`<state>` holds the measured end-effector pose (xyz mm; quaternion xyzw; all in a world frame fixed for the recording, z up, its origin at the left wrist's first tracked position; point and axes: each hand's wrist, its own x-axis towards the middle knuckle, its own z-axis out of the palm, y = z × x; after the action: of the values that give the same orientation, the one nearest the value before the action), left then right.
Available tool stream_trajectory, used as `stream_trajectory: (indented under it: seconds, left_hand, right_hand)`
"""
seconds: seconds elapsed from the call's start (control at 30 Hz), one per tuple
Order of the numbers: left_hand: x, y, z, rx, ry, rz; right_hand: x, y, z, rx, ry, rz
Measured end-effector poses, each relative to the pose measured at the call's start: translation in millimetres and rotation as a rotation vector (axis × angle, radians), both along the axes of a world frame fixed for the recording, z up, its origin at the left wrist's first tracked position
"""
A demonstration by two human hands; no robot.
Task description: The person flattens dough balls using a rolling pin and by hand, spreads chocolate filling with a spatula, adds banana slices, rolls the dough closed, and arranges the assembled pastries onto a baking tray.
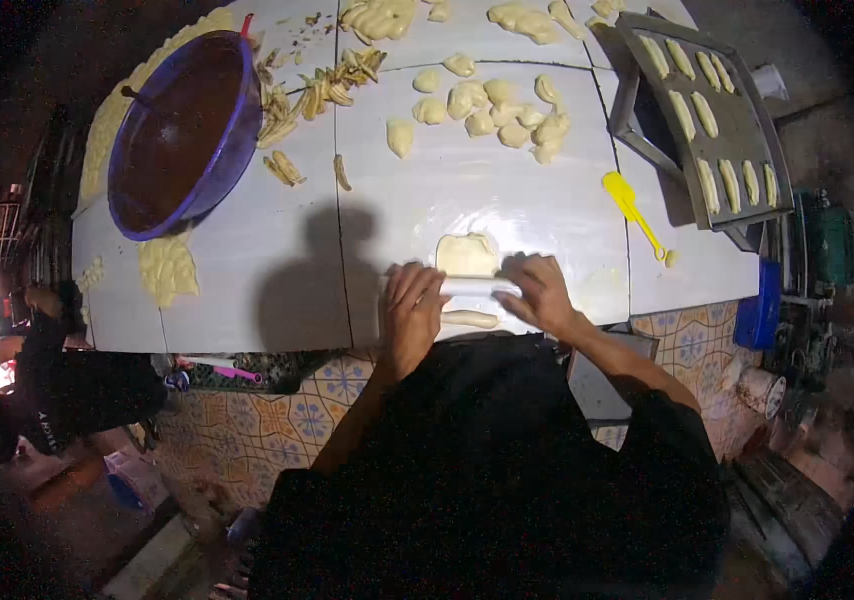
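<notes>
Both my hands are on a white rolling pin (468,284), my left hand (412,310) curled over one end and my right hand (537,295) over the other. The pin lies across the lower edge of a flattened piece of pale dough (465,250). A thin, pale elongated piece (469,318) rests just below the pin, near the table edge. Several loose dough lumps (467,98) sit farther up the white table (397,180). A yellow plastic spatula (626,203) lies to the right of my right hand.
At upper left are a purple basin (182,135) of brown contents, banana-like pieces (312,95) and dough sheets (167,270). At right, a metal tray (747,130) of shaped dough is propped over the table, near a blue container (755,305). A person in dark clothing (77,390) is at far left.
</notes>
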<state>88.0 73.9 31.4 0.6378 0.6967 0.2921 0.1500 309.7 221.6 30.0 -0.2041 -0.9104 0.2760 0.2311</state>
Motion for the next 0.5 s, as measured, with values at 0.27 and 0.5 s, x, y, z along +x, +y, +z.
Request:
stream_trajectory:
  seconds: [0.27, 0.5]
  left_hand:
    - [-22.2, 121.3, 5.5, -0.161, 0.455, 0.347]
    - [-85.0, 201.8, -12.8, 0.156, 0.588, 0.621]
  right_hand:
    - [-72.6, 69.6, 0.1, 0.286, -0.21, -0.404]
    - [-101.2, 103.5, 31.0, 0.221, -0.146, -0.528]
